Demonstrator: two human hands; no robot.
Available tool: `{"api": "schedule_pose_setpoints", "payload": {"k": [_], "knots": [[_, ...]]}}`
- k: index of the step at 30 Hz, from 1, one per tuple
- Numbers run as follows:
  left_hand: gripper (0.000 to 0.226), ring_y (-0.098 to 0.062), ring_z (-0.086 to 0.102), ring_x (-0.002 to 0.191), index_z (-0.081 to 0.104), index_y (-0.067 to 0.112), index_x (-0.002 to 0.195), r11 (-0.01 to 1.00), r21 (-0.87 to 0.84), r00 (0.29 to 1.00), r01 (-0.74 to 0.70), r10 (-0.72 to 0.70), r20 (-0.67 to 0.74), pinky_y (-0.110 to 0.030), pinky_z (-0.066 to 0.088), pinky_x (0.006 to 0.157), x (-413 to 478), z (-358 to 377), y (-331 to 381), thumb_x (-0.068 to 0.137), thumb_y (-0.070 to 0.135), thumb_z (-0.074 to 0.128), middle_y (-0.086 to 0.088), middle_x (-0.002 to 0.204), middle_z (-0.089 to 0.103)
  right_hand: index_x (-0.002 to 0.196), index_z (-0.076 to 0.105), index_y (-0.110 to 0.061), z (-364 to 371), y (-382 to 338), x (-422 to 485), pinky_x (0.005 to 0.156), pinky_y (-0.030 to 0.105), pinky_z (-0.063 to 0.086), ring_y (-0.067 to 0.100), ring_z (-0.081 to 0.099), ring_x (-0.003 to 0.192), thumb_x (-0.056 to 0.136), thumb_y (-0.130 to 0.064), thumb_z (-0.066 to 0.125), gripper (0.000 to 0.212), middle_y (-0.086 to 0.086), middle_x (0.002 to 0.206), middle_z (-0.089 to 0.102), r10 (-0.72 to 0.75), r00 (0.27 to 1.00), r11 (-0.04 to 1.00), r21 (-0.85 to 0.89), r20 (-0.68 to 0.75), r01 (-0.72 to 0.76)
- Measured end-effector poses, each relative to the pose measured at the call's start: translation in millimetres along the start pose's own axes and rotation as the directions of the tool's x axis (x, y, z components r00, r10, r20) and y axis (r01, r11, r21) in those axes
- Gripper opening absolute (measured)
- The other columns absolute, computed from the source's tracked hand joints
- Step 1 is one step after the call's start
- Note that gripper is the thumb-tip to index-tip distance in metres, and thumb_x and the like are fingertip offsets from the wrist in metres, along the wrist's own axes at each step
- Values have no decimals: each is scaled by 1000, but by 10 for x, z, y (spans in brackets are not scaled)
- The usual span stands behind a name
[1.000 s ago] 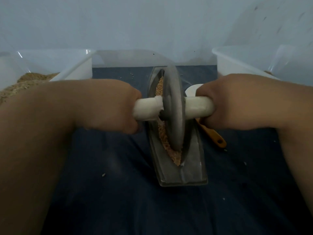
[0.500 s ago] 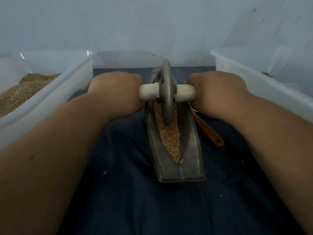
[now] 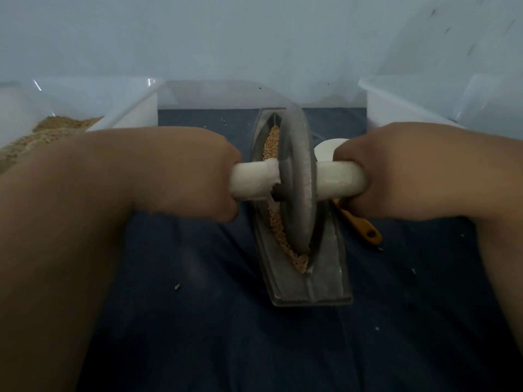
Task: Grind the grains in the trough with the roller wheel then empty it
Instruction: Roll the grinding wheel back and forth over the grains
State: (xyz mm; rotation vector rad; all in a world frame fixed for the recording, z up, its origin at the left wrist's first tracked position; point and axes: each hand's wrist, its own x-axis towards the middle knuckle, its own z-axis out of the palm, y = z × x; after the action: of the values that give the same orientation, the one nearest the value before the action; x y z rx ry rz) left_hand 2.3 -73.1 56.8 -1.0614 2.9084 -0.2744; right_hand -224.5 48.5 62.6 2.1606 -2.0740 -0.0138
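Two-handed grinding in hand, judging by the grip: holding the roller wheel upright in the metal trough, toward its near end, by the white axle handle, with left hand and right hand each wrapped round one end, fingers curled tight on it. Lying lengthwise mid-way across the dark blue cloth, between a clear bin and a white bin. Heaped along the groove, grains mostly whole by the look, so emptying some way off. Next, probably: rolling away along the groove, pressing down evenly, guarding against tipping the disc or spilling over the rim
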Motion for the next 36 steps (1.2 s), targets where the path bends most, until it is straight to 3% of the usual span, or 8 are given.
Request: {"api": "schedule_pose_setpoints", "payload": {"k": [5, 8, 11, 16, 22, 24, 30, 36], "knots": [[27, -5, 49, 60, 52, 30, 76, 997, -39, 994, 67, -70, -89, -28, 44, 57, 179, 100, -13, 64, 51, 62, 10, 67, 53, 74, 50, -34, 162, 48, 215, 53, 28, 44, 8, 51, 59, 73, -42, 63, 15, -11, 65, 54, 74, 992, 997, -7, -105, -75], [25, -13, 49, 63, 51, 33, 85, 987, -56, 963, 150, -159, -217, -30, 41, 59, 292, 163, -41, 71, 50, 61, 11, 70, 50, 79, 48, -31, 325, 99, 411, 48, 23, 29, 10, 43, 56, 77, -37, 60, 14, -10, 66, 49, 114, 952, 987, -75, -285, -140], [23, -19, 50, 66, 52, 30, 86, 981, -46, 941, 187, -192, -279, -31, 41, 61, 354, 189, -30, 74, 49, 59, 9, 69, 49, 78, 46, -30, 399, 132, 507, 48, 21, 22, 9, 38, 52, 76, -35, 61, 16, -10, 63, 47, 121, 921, 981, -94, -369, -167], [22, -13, 49, 60, 50, 32, 82, 984, -20, 945, 176, -175, -277, -30, 44, 59, 313, 202, -27, 73, 50, 58, 10, 67, 50, 75, 45, -31, 376, 145, 458, 47, 22, 25, 8, 40, 53, 76, -36, 61, 17, -10, 63, 47, 115, 939, 987, -73, -323, -145], [32, 0, 46, 55, 49, 34, 72, 998, 34, 987, 53, -47, -152, -23, 35, 50, 132, 81, -53, 63, 62, 61, 10, 60, 52, 77, 55, -35, 124, 90, 180, 51, 26, 44, 6, 54, 59, 73, -43, 65, 14, -11, 64, 57, 36, 998, 999, 11, -47, -35], [34, 1, 48, 53, 50, 36, 69, 1000, 14, 996, 16, -14, -93, -20, 32, 48, 35, 25, -33, 55, 66, 59, 10, 59, 53, 73, 54, -37, 65, 60, 76, 49, 24, 44, 2, 53, 56, 70, -45, 65, 14, -12, 59, 56, 5, 1000, 1000, 5, 3, -5], [29, 0, 48, 61, 53, 32, 78, 1000, -23, 998, 10, -12, -61, -20, 36, 53, 75, 26, 0, 62, 52, 68, 9, 66, 53, 67, 52, -33, 75, 44, 81, 46, 24, 41, 5, 52, 50, 66, -42, 61, 14, -9, 53, 53, 13, 1000, 1000, -12, -25, -14], [24, -18, 48, 66, 48, 34, 85, 984, -40, 945, 173, -177, -276, -32, 42, 61, 324, 190, -18, 73, 51, 59, 11, 68, 47, 75, 43, -30, 345, 113, 441, 48, 24, 28, 9, 39, 54, 76, -37, 60, 18, -9, 63, 47, 112, 945, 987, -77, -307, -142]]}}
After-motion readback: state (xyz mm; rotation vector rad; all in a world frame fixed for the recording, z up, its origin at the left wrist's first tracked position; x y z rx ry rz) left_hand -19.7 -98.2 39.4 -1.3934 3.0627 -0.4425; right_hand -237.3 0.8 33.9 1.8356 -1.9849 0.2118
